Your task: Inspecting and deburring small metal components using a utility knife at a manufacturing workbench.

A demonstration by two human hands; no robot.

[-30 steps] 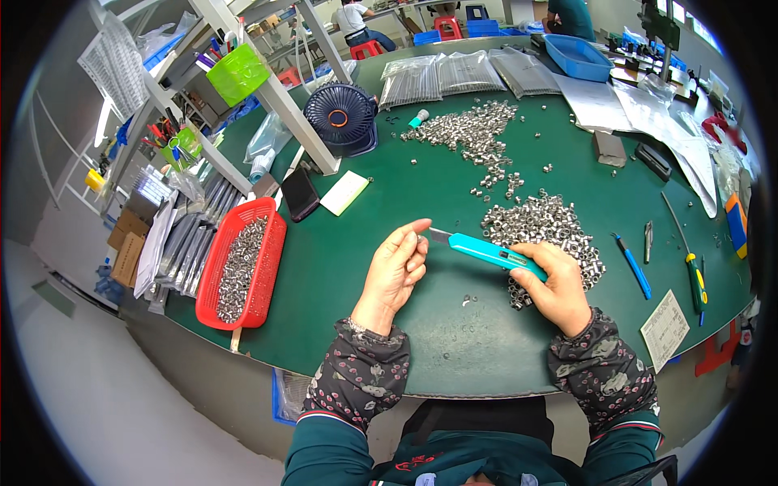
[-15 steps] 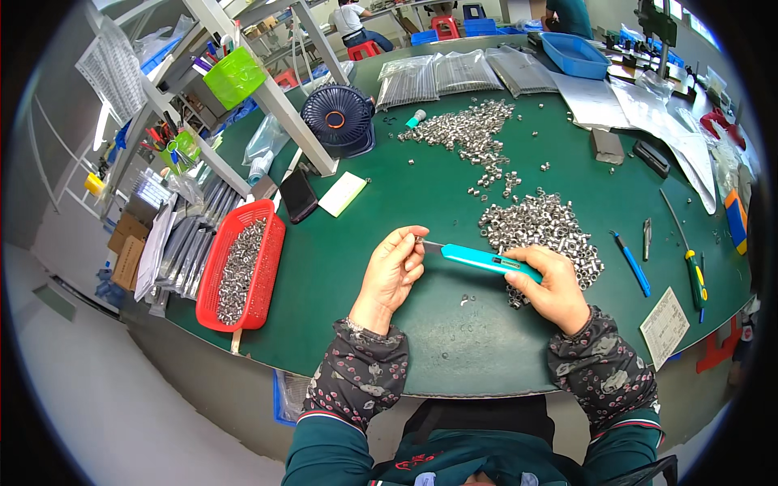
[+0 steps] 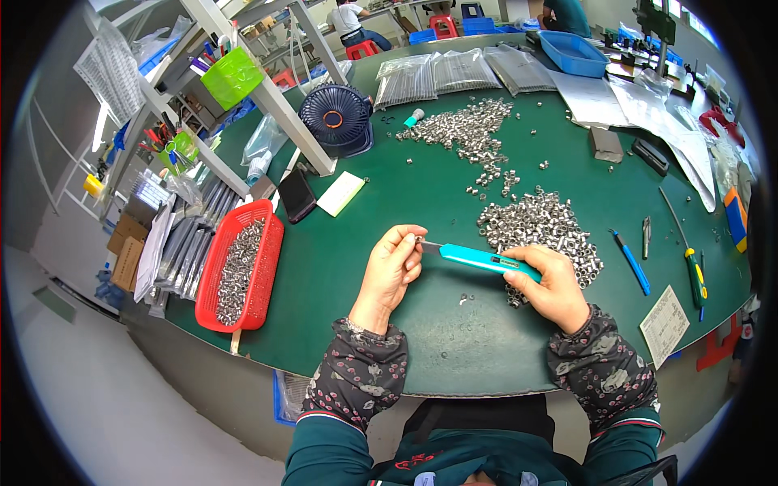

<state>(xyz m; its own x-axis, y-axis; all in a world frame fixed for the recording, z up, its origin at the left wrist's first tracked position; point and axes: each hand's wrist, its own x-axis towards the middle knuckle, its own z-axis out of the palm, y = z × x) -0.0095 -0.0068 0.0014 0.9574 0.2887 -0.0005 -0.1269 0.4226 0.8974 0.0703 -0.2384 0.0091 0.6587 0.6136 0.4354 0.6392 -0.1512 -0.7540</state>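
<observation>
- Left hand (image 3: 393,271): fingers curled, thumb and fingertips pinched on a small metal part (image 3: 419,240) held at the fingertips; the part is too small to identify further.
- Right hand (image 3: 553,285): closed around the rear of a turquoise-handled tool (image 3: 486,260), which lies roughly level between the two hands.
- The tool's thin metal tip points toward the left hand and meets the small metal part at the left fingertips.
- Both hands are held low over the green desk (image 3: 421,202); whether the wrists rest on it cannot be told.
- Just beyond the right hand, touching its far side: a heap of small silver metal nuts (image 3: 539,223). A few loose pieces lie on the desk between the two hands, below the tool.
- Farther beyond the right hand: a second, more scattered spread of the same nuts (image 3: 470,134).
- To the outer side of the right hand: a blue pen-like tool (image 3: 630,261), then a screwdriver with green and yellow handle (image 3: 693,271), and a printed paper slip (image 3: 666,326) near the desk edge.
- Well to the outer side of the left hand: a red plastic basket (image 3: 263,267) filled with small metal parts, at the desk edge.
- Beyond the left hand: a black phone (image 3: 297,194), a pale card (image 3: 341,193), and a dark blue desk fan (image 3: 336,119).
</observation>
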